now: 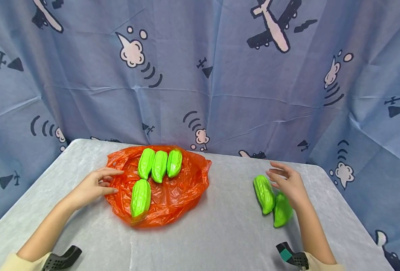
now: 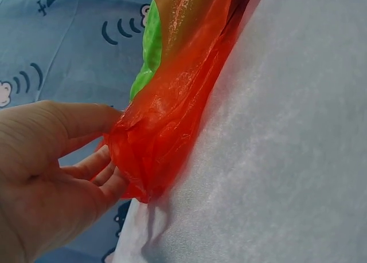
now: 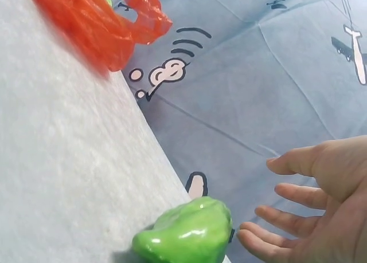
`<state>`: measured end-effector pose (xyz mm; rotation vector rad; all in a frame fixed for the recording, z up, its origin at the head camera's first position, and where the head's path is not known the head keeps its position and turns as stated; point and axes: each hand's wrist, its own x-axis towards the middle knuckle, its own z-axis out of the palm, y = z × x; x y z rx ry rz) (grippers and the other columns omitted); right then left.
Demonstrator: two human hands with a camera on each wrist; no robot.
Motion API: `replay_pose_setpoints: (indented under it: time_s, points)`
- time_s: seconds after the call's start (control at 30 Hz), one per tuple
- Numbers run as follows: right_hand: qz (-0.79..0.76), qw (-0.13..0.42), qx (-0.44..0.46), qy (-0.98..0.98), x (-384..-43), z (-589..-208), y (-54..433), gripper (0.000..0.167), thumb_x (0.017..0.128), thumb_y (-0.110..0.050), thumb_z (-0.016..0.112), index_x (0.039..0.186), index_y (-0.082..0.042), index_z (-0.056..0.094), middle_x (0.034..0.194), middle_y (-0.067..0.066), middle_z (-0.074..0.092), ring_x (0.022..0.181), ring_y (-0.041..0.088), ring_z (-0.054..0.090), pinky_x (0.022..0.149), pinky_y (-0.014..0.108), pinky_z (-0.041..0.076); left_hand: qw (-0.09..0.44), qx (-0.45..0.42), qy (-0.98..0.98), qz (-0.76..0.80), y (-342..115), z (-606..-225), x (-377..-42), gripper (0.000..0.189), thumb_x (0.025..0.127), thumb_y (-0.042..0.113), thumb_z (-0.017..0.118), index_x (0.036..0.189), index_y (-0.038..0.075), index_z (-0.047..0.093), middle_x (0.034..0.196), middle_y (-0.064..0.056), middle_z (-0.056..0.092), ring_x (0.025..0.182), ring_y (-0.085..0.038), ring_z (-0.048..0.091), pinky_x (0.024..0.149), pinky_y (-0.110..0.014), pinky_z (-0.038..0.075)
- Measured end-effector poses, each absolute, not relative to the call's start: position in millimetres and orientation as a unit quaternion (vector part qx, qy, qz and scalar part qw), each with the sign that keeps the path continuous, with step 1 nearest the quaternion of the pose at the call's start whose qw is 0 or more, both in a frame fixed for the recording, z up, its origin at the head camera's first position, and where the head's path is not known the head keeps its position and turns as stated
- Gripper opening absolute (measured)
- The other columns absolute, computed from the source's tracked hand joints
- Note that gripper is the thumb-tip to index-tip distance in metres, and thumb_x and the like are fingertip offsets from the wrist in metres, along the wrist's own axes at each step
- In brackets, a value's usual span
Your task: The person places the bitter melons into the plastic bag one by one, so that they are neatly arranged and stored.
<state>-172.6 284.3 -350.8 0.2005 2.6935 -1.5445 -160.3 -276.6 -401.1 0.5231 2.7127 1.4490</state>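
Note:
A red plastic bag (image 1: pixel 166 199) lies spread on the table at left of centre. Four-sided clutter is absent on it; several bright green, ridged bitter melons, such as the lower one (image 1: pixel 140 197), lie on the bag. At the bag's left edge is my left hand (image 1: pixel 95 186), fingers extended and thumb apart from them; in the left wrist view its fingertips meet the crumpled plastic (image 2: pixel 155 142). Over on the right, two more bitter melons lie side by side, one lighter (image 1: pixel 264 194) and one darker (image 1: pixel 282 210). My right hand (image 1: pixel 288 184) hovers beside them with spread, relaxed fingers, holding nothing.
The table (image 1: pixel 220 233) has a pale grey cloth-like surface. Behind it hangs a blue curtain (image 1: pixel 172 105) printed with planes and clouds, close to the table's far edge. Each wrist carries a dark strap mount (image 1: pixel 62 259).

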Motion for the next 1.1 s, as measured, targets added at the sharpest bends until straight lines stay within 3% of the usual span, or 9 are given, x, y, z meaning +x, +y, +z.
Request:
replay_pose_setpoints:
  time_s: [0.07, 0.33, 0.57, 0.83, 1.1]
  points:
    - [-0.496, 0.024, 0.066, 0.866, -173.1, -352.3, 286.0, 0.061, 0.111, -0.023, 0.056, 0.161, 0.004, 0.034, 0.155, 0.035, 0.044, 0.136, 0.048, 0.052, 0.095, 0.033, 0.058, 0.013, 0.167, 0.869, 0.466, -276.5, -401.0, -160.2, 0.051, 0.088, -0.003, 0.078, 0.136, -0.012, 0.063, 0.141, -0.033, 0.056, 0.117, -0.044, 0.059, 0.087, -0.022, 0.052]
    - [-0.478, 0.041, 0.061, 0.875, -175.3, -359.0, 289.5, 0.062, 0.110, -0.021, 0.056, 0.160, 0.006, 0.033, 0.155, 0.037, 0.043, 0.139, 0.048, 0.049, 0.105, 0.045, 0.054, 0.021, 0.163, 0.871, 0.463, -277.0, -400.9, -160.0, 0.052, 0.089, -0.001, 0.078, 0.138, -0.010, 0.062, 0.142, -0.032, 0.055, 0.119, -0.045, 0.059, 0.087, -0.025, 0.052]
    - [-0.438, 0.068, 0.041, 0.896, -177.4, -358.4, 289.5, 0.064, 0.106, -0.011, 0.061, 0.159, 0.008, 0.033, 0.157, 0.041, 0.037, 0.141, 0.059, 0.042, 0.112, 0.064, 0.042, 0.025, 0.157, 0.874, 0.459, -277.8, -401.0, -159.7, 0.052, 0.089, 0.000, 0.078, 0.138, -0.010, 0.062, 0.142, -0.032, 0.055, 0.119, -0.046, 0.059, 0.085, -0.026, 0.053]
    - [-0.411, 0.072, 0.033, 0.908, -175.3, -358.8, 284.7, 0.067, 0.100, -0.009, 0.068, 0.156, 0.010, 0.037, 0.155, 0.041, 0.040, 0.142, 0.058, 0.040, 0.112, 0.065, 0.041, 0.025, 0.158, 0.874, 0.459, -277.3, -400.7, -159.4, 0.052, 0.089, -0.001, 0.078, 0.137, -0.010, 0.063, 0.141, -0.032, 0.056, 0.118, -0.045, 0.059, 0.085, -0.027, 0.053]
    - [-0.370, 0.085, 0.037, 0.924, -176.2, -358.4, 276.7, 0.065, 0.101, -0.017, 0.069, 0.154, 0.009, 0.042, 0.149, 0.041, 0.047, 0.136, 0.057, 0.048, 0.103, 0.058, 0.051, 0.026, 0.156, 0.878, 0.452, -277.3, -399.3, -159.2, 0.052, 0.088, -0.001, 0.078, 0.137, -0.010, 0.063, 0.140, -0.032, 0.057, 0.118, -0.046, 0.059, 0.086, -0.028, 0.053]
